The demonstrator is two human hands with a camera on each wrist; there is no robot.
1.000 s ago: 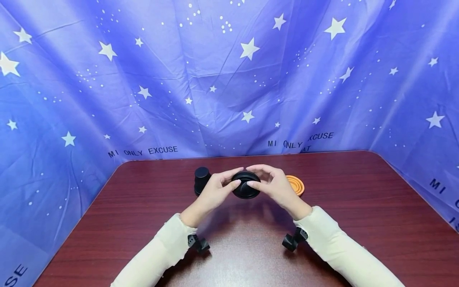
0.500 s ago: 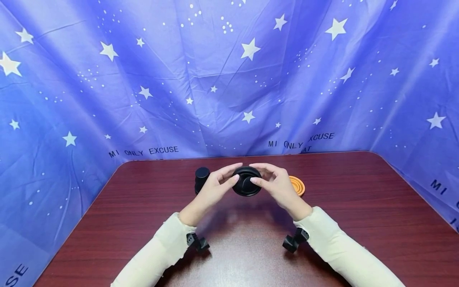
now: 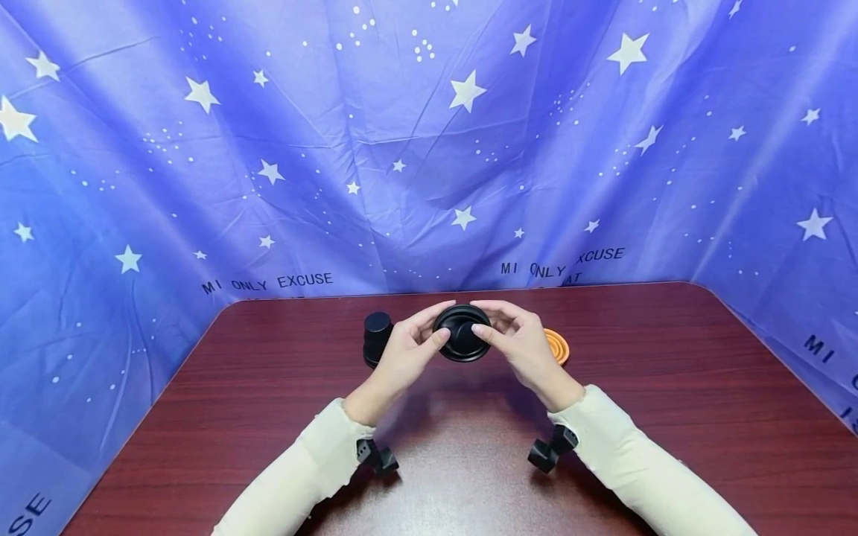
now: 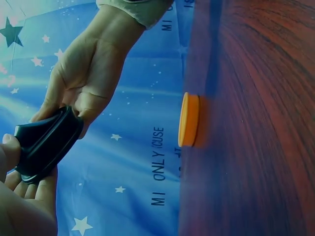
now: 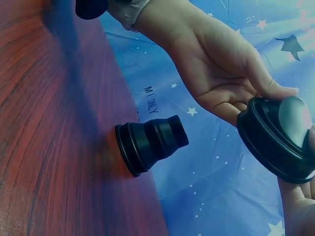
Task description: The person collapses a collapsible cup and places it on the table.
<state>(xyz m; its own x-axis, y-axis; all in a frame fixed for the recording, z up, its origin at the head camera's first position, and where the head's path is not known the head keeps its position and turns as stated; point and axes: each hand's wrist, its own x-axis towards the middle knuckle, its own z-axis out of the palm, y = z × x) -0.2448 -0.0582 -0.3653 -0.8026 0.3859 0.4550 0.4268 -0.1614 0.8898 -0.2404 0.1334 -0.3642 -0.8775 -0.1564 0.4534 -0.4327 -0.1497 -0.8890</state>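
Above the middle of the table my two hands hold a round black lid with a raised ridge, tilted toward the head camera. My left hand pinches its left rim, thumb on the face and fingers behind. On the opposite side my right hand grips it likewise, thumb pressed onto the face. In the right wrist view the lid appears edge-on, thick-rimmed. Behind the left hand stands a black stepped collapsible cup, narrow end up. A flattened orange ringed piece lies behind the right hand, partly hidden by it.
Reddish-brown wood table spreads below the hands. A blue-purple star-patterned curtain hangs along its far edge and sides. Black wrist cameras hang beneath the pale sleeves.
Both hands have raised the black lid slightly and tipped its face further toward the head camera. The stepped cup and the orange piece stay where they were.
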